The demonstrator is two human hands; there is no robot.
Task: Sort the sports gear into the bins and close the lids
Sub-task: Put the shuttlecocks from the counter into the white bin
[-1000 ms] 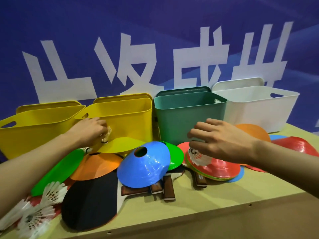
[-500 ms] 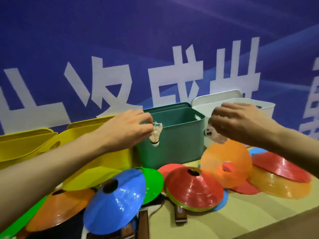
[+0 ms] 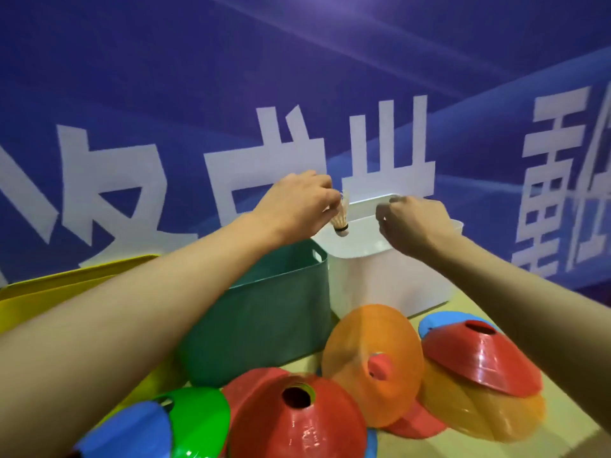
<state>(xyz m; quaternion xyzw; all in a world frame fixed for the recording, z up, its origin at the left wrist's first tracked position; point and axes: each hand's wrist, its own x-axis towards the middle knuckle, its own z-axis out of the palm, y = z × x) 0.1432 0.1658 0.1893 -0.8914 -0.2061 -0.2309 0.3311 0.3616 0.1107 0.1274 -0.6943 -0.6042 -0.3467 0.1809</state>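
My left hand (image 3: 297, 206) pinches a feathered shuttlecock (image 3: 342, 217) by its skirt, cork end down, above the near left corner of the open white bin (image 3: 390, 279). My right hand (image 3: 413, 223) hovers over the same bin with its fingers curled. Only a white speck of a second shuttlecock shows under them. The open green bin (image 3: 274, 312) stands directly left of the white one, under my left forearm. Further left is a yellow bin (image 3: 49, 292).
Disc cones lie piled on the wooden table in front of the bins: orange (image 3: 363, 352), red (image 3: 479, 358), red (image 3: 297, 421), green (image 3: 198, 418), blue (image 3: 132, 431). A white lid (image 3: 370, 201) leans behind the white bin. A blue banner wall stands close behind.
Both hands rose from the table, each with a shuttlecock, and moved right past the green bin to above the white bin. The view turned right with them.
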